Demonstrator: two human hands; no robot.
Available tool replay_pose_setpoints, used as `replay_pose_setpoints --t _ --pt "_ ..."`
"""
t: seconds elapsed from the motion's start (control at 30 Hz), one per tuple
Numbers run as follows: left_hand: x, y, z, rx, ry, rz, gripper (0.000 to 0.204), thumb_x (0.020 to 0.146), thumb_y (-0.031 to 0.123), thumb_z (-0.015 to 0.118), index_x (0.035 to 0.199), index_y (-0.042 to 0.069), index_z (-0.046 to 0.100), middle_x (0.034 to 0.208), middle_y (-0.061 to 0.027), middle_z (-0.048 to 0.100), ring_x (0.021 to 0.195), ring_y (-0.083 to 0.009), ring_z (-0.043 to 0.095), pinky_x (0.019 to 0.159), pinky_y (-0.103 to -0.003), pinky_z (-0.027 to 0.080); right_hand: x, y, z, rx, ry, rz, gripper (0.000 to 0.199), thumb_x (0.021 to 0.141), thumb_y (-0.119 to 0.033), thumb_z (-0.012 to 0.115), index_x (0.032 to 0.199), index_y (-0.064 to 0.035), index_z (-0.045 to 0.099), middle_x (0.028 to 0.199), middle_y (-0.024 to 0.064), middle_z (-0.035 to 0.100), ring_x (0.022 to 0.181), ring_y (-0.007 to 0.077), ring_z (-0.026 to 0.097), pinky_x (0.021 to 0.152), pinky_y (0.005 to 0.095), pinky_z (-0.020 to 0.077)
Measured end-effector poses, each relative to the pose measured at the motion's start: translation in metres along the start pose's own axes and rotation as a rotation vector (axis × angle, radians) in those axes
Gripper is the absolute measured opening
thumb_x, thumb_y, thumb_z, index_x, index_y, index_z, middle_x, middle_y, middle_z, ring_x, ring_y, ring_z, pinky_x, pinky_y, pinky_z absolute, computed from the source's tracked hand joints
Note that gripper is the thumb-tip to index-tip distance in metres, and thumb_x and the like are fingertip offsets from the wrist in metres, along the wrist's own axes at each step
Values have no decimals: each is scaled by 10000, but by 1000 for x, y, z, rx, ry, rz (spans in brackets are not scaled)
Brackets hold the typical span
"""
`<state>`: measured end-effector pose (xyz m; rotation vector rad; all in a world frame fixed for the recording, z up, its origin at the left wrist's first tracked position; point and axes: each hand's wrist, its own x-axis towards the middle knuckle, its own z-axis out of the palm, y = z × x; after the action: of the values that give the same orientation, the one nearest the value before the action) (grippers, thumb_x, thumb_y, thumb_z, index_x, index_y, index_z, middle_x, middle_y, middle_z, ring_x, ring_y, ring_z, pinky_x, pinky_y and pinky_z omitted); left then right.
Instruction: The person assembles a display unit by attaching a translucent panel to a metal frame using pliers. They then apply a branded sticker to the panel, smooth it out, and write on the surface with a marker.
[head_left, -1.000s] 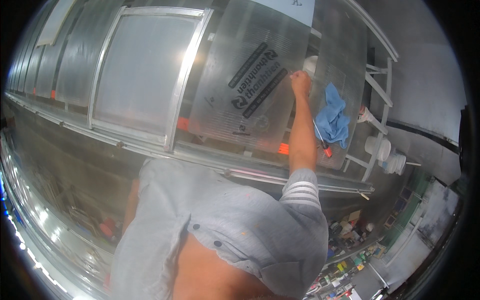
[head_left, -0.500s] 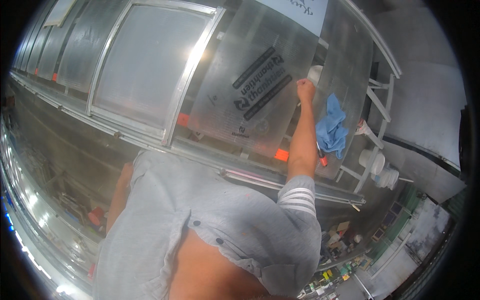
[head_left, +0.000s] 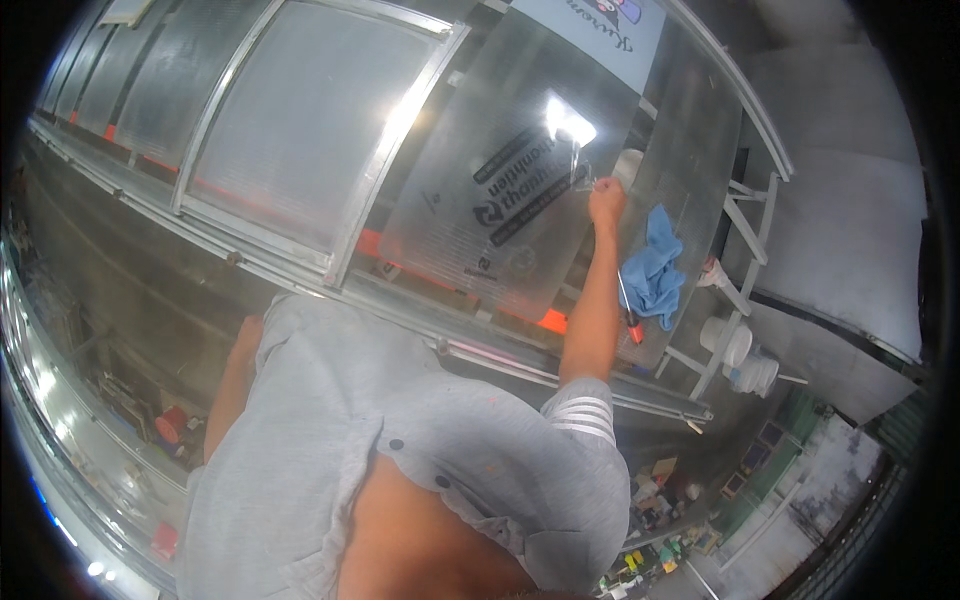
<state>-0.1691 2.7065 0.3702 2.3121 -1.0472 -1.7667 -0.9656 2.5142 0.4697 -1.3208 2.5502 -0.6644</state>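
Observation:
My right arm reaches forward over the worktable. My right hand [head_left: 606,203] is closed at the right edge of a translucent sheet [head_left: 450,215] with dark print on it. Its fingers seem to pinch clear plastic film [head_left: 583,178], which crinkles beside them. A bright glare lies on the sheet just ahead of the hand. Right of my forearm are a crumpled blue cloth [head_left: 655,275] and a screwdriver [head_left: 634,328] with a red and black handle. Part of my left arm [head_left: 235,385] shows by my side; its hand is out of sight behind my shirt.
A metal-framed translucent panel [head_left: 290,130] lies to the left. A printed pale-blue board [head_left: 600,38] is at the far side. White buckets [head_left: 728,340] stand past the right end, by a metal frame [head_left: 745,230]. A metal rail [head_left: 480,355] runs along the near edge.
My right hand stays closed by the sheet's edge, a little lower in view. Glare and crinkled film now show beside it. The view has shifted slightly; more of the screwdriver shows.

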Motion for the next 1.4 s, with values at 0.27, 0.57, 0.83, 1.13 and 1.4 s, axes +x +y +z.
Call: replay_pose_setpoints --t 0.27,0.57,0.83,1.13,1.4 --pt "15 0 -6 216 50 -30 482 973 276 443 1300 -65 537 1338 -277 547 1254 -366 527 1027 -402 409 -43 -31 -25 -26 106 -19 98 815 -72 591 841 -7 659 836 215 688 825 402 661 750 452 499" --pt "-7 41 2 126 13 72 406 938 269 521 1085 -75 678 971 -153 707 916 -209 638 796 -352 496 -58 -33 -85 -78 399 -4 128 808 -48 572 885 8 657 802 195 682 765 354 671 728 437 503" --pt "32 24 11 102 88 84 391 913 258 560 1094 -67 681 997 -194 706 912 -281 679 813 -364 521 -26 -53 -130 491 -350 337 355 770 -19 528 1091 34 671 663 3 549 551 96 494 499 245 370" --pt "-106 259 9 410 -107 448 426 829 366 673 915 -49 702 752 -193 678 744 -275 670 679 -405 501 -69 -122 -176 969 -448 224 417 786 -17 481 1161 87 629 702 -13 498 602 95 452 540 239 348" --pt "-102 496 161 74 -171 1159 823 850 518 697 1451 28 420 1457 -221 442 1364 -318 413 1114 -387 344 -103 -162 -154 1256 -542 76 441 810 -59 546 1220 99 583 757 11 489 691 141 470 609 261 370"
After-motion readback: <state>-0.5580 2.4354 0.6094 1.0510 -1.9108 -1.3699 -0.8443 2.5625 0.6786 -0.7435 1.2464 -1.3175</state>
